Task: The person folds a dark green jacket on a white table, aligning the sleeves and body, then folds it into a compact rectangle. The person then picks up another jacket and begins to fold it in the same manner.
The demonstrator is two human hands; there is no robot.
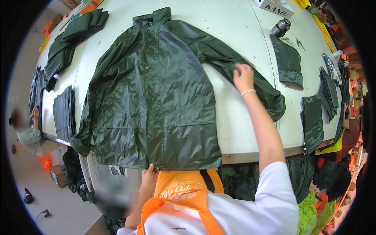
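A dark green rain jacket point(156, 90) lies front up on the white table, its collar at the far side and its hem past the near edge. With fingers closed, my left hand point(149, 178) pinches the hem near the middle of the front. My right hand point(243, 78) is over the jacket's right-hand sleeve point(270, 96), fingers loosely bent and apart, with nothing seen in them. Whether its fingertips touch the sleeve cannot be made out. The other sleeve point(88, 113) hangs down along the jacket's left side to the table edge.
Folded green garments point(84, 25) and a folded stack point(64, 111) lie at left. At right are green fabric pieces point(288, 62), a metal flask point(281, 27) and a white box point(275, 7). Another person point(29, 131) works at the far left; a cardboard box point(58, 175) stands on the floor.
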